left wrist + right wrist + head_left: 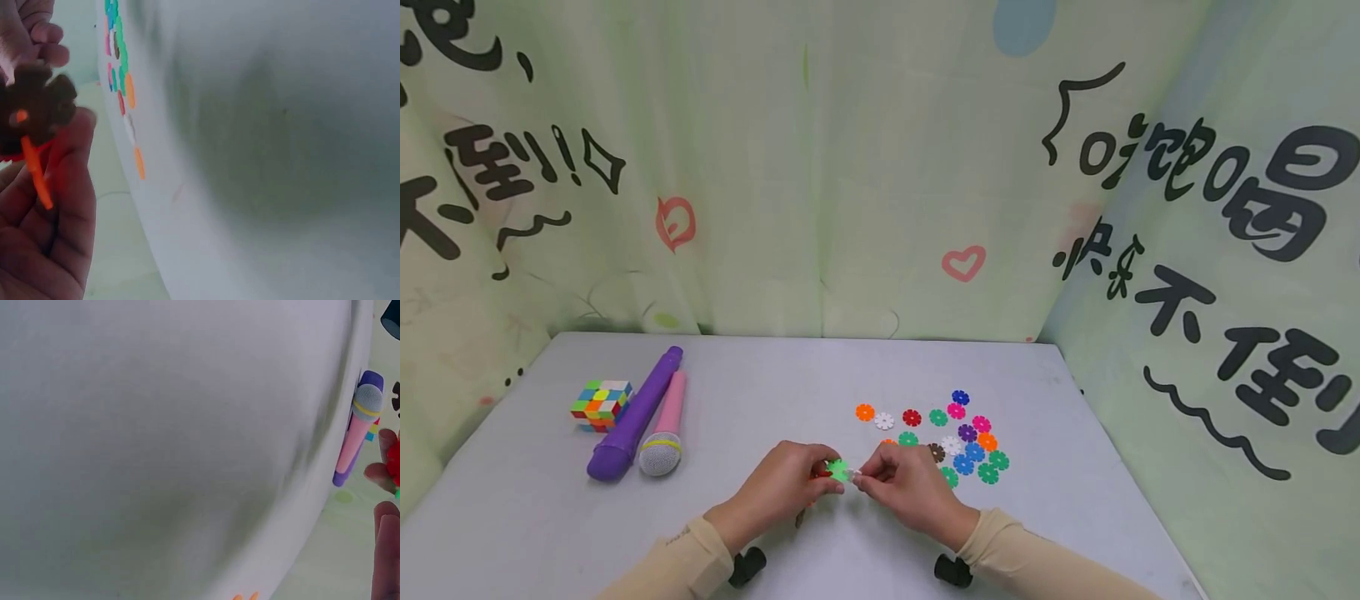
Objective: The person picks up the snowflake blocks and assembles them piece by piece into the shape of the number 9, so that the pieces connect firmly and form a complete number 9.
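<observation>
Beige sleeves [688, 557] are leading to the left hand [778, 485], pinching a green notched disc [838, 471], and the right hand [913, 490], pinching a white piece [853, 474] just right of it.

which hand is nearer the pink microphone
Left. The left hand is to the right of the pink microphone; the right hand is farther right, past the left.

Wrist views look dim, the table [262, 156] softly shadowed.
</observation>
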The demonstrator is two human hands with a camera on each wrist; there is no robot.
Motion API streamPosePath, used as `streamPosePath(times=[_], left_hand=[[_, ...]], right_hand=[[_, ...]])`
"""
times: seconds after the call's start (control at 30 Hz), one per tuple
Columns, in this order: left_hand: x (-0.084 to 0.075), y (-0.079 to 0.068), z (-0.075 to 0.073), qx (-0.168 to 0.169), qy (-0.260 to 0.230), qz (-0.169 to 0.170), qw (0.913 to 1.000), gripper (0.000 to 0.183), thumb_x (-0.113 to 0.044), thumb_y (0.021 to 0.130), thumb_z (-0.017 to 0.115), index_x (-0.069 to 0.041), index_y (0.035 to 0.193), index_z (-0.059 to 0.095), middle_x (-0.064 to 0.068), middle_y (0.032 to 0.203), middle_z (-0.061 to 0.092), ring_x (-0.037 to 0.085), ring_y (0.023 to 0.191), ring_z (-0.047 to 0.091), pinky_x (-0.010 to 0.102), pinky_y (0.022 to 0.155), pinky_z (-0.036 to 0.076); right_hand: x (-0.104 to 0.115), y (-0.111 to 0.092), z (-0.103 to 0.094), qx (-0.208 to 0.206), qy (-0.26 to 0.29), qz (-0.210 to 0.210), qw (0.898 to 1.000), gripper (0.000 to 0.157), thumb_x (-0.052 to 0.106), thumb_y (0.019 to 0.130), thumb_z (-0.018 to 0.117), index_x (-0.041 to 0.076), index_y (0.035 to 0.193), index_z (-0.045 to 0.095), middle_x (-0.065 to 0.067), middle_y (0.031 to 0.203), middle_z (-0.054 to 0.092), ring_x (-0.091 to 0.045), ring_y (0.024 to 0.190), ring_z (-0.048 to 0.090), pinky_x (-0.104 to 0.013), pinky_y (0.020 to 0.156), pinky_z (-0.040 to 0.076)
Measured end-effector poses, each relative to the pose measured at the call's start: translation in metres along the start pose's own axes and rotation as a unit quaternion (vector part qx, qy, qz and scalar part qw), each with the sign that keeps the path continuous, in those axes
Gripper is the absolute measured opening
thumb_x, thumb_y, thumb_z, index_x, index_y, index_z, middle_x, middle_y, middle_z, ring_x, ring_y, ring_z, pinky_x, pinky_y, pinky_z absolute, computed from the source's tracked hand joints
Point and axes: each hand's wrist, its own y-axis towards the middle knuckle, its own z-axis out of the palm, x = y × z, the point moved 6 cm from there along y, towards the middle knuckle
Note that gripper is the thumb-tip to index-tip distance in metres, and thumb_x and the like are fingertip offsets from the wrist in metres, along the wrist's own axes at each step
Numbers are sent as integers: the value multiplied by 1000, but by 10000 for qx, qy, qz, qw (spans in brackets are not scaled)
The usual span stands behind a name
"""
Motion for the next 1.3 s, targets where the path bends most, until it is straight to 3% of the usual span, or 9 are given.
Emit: streamPosePath(times=[0.2, 0.4, 0.67, 0.87, 1.13, 1.3], left_hand=[[1, 3, 2, 23, 417, 15, 9991, 31, -21, 80, 85, -8, 104, 71, -11, 73, 57, 6, 61, 50, 24, 56, 45], [1, 3, -1, 67, 261, -32, 9996, 39, -21, 84, 83, -10, 118, 68, -7, 89, 64, 7, 68, 54, 25, 59, 48], [5, 3, -2, 341, -141, -16, 9993, 29, -17, 83, 83, -10, 107, 69, -11, 82, 61, 6, 63, 55, 27, 59, 49], [8, 1, -4, 353, -25, 18, 9994, 37, -18, 86, 80, -9, 120, 69, -11, 86, 61, 7, 65, 55, 27, 61, 48], [13, -1, -8, 289, 162, -116, 9994, 31, -20, 87, 80, -12, 116, 72, -13, 80, 59, 8, 65, 53, 27, 59, 47], [17, -1, -6, 331, 166, -186, 9991, 30, -21, 86, 80, -11, 114, 72, -13, 83, 59, 9, 68, 54, 27, 63, 48]], right_hand=[[0, 1, 1, 27, -42, -103, 9999, 13, 5, 84, 80, 14, 86, 71, 11, 79, 68, -3, 69, 65, -23, 64, 55], [-8, 4, -2, 116, 267, 412, 9987, 14, 10, 86, 80, 15, 92, 68, 9, 85, 69, -7, 76, 69, -24, 71, 56], [-12, 3, -6, 318, 535, 589, 9963, 17, 4, 86, 79, 13, 97, 69, 6, 91, 69, -10, 81, 69, -25, 74, 56], [-27, -5, -29, 454, 164, 712, 9963, 19, 2, 87, 77, 11, 102, 70, 0, 98, 70, -11, 87, 68, -24, 77, 55], [-66, -27, -80, 410, -691, 1230, 9891, 22, 1, 85, 76, 7, 105, 69, -5, 102, 69, -15, 88, 67, -25, 76, 55], [-82, -39, -90, 562, -1262, 1243, 9826, 25, 0, 81, 79, 6, 103, 71, 0, 97, 69, -11, 82, 65, -25, 74, 54]])
